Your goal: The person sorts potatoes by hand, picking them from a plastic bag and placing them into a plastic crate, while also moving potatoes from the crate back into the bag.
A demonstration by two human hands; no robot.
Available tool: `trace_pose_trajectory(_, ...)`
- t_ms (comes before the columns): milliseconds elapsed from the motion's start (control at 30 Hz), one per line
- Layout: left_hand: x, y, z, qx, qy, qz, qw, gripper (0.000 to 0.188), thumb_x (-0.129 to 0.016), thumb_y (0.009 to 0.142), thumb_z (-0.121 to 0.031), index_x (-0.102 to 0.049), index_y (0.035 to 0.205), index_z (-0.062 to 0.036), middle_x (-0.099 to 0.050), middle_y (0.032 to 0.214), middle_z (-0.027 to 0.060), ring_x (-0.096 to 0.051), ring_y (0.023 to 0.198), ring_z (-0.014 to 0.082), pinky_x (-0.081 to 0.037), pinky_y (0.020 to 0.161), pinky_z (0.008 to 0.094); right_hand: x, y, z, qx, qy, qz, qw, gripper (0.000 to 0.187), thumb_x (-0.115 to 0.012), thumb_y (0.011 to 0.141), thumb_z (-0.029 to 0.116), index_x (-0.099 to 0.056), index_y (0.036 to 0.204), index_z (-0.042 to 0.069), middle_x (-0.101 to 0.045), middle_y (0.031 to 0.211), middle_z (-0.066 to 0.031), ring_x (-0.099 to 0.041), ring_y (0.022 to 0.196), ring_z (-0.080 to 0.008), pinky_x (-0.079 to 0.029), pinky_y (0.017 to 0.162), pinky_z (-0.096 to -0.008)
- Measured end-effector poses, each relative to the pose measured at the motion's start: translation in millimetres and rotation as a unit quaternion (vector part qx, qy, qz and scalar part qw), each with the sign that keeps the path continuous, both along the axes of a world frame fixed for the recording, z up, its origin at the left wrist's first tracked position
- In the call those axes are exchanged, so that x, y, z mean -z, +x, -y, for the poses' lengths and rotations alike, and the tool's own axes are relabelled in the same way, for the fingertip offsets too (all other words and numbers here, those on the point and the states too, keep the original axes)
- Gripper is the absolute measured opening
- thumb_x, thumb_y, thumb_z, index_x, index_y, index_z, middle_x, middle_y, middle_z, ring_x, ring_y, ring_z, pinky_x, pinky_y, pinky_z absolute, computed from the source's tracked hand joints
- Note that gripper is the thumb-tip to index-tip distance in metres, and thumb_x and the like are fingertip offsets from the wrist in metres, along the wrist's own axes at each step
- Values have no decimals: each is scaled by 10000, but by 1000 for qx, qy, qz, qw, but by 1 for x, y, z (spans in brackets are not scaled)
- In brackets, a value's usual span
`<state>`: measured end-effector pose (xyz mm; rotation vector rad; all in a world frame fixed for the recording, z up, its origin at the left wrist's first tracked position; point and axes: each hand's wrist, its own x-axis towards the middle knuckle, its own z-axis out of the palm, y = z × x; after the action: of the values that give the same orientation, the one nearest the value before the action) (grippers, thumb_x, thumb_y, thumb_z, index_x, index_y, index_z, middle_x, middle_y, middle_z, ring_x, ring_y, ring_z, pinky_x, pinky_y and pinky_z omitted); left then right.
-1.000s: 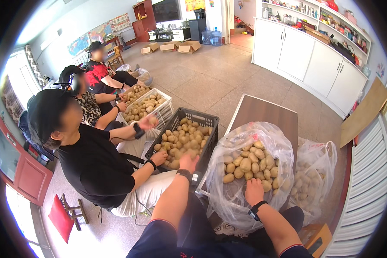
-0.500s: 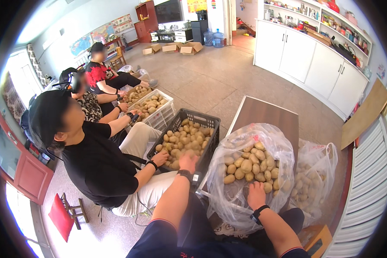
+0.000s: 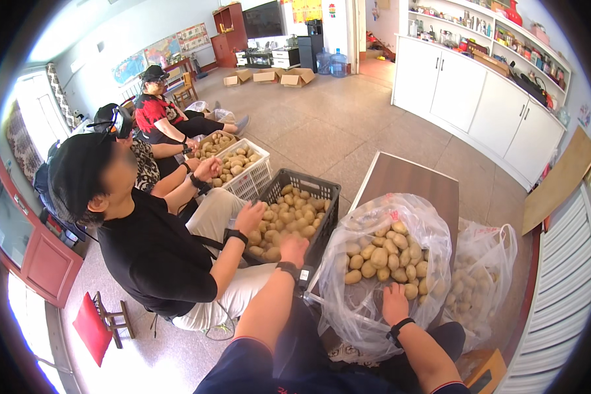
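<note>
My left hand (image 3: 294, 250) is over the near right corner of a black plastic crate (image 3: 335, 197) full of brown potatoes (image 3: 294, 215). Its fingers are smeared by motion, so I cannot see whether they hold a potato. My right hand (image 3: 394, 305) reaches into a clear plastic bag (image 3: 348, 322) on my right, its fingers stretched towards the nearest potatoes (image 3: 389, 255) heaped there. Nothing shows in its grasp. The bag stands wide on a brown-topped table (image 3: 410, 180).
A second filled bag (image 3: 482, 282) stands right of the table. Close on my left sits a person in black (image 3: 154, 243), hands raised by the crate; two more people sit beyond, beside a white crate (image 3: 259, 172) of potatoes. A red-seated stool (image 3: 90, 328) is at lower left.
My left hand has shifted slightly over the crate's edge. My right hand stays at the potatoes in the bag. The neighbouring person's hands have lifted away from the black crate.
</note>
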<state>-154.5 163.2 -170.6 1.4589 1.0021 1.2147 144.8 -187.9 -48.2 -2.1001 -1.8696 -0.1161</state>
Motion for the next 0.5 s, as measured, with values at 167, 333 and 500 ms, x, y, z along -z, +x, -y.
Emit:
trace_pose_trajectory(167, -87, 106, 82, 52, -296, 329, 895, 335, -495, 903, -19, -409, 1225, -51, -517, 1074, 132, -599, 977, 361, -538, 847, 427, 26, 43, 30, 58, -50, 45, 996, 245, -568, 794, 61, -597, 1035, 31, -513, 1171, -155, -464, 1164, -356, -512, 885, -396)
trace_pose_trajectory(333, -111, 85, 78, -2, -340, 331, 880, 200, -492, 917, -48, -490, 1115, -77, -563, 997, 90, -620, 939, 347, -553, 808, 427, 20, 28, 14, 24, -90, 8, 996, 284, -583, 765, 45, -596, 1049, 33, -510, 1181, -150, -455, 1181, -354, -511, 901, -403)
trace_pose_trajectory(500, -116, 96, 87, 35, -356, 294, 886, 337, -555, 867, 16, -420, 1172, -36, -506, 1078, 167, -607, 972, 395, -561, 812, 452, 13, 22, 18, 15, -101, -67, 993, 342, -591, 727, 21, -599, 1067, 51, -509, 1183, -134, -449, 1183, -352, -504, 910, -421)
